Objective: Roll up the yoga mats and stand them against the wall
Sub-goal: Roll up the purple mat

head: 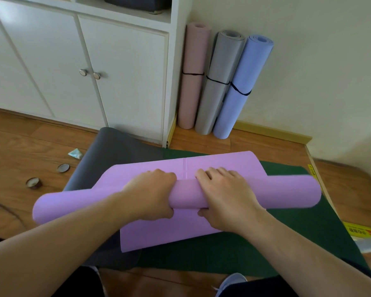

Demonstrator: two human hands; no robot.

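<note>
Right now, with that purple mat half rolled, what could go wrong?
Both hands, left and right, hold the purple mat only near its middle, so the roll's ends could loosen or telescope. It lies askew across the green mat and grey mat, so it may roll crooked.

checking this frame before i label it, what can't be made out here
Head view only:
- Purple mat: how tightly it is wound; the left hand and right hand cover the middle of the roll.
- Grey mat and green mat: their full extent, hidden under the purple mat and the arms.
- Dark object on the shelf: cut off by the top edge.
- Yellow label: print too small to read.
- Two round objects on the floor: too small to identify.
</note>
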